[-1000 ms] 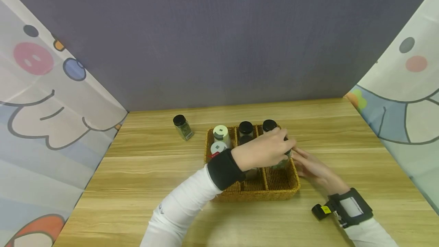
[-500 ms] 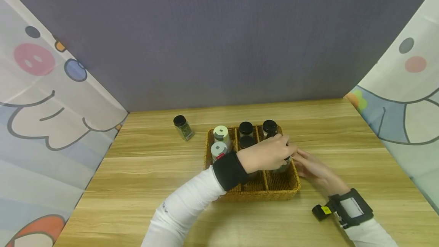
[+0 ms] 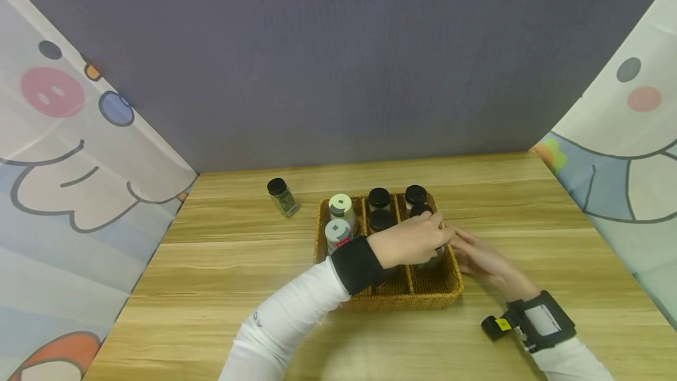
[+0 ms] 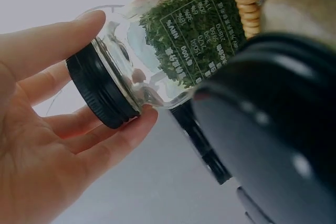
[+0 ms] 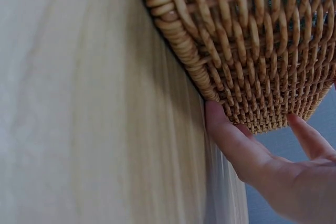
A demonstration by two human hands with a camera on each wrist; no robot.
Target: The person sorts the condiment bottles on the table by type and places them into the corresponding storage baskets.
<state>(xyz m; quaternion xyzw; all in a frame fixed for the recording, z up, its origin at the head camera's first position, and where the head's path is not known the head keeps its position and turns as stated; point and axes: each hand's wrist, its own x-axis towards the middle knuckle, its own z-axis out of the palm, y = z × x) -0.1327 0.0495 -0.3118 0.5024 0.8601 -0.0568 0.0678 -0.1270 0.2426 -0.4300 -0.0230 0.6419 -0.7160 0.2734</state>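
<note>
A glass spice jar (image 4: 184, 40) with a black screw lid holds dried green herb flakes. My left hand (image 3: 412, 241) grips it by the lid and neck, in the front part of the basket's right compartment. The hand hides most of the jar in the head view. The woven basket (image 3: 402, 303) has dividers making three compartments. Against the outside of its right wall rests my right hand (image 3: 483, 258), fingers fairly straight; in the right wrist view its fingertips (image 5: 218, 116) touch the weave near the table.
Two white-capped bottles (image 3: 338, 231) stand in the left compartment. Black-lidded jars fill part of the middle one (image 3: 381, 219), and others (image 3: 416, 194) stand at the back right. A separate herb jar (image 3: 284, 199) sits on the wooden table (image 3: 227, 263) left of the basket.
My left hand has come slightly down and toward me with the jar, uncovering more of the black lid behind it and the white-capped bottles. The right hand stays put against the basket.
</note>
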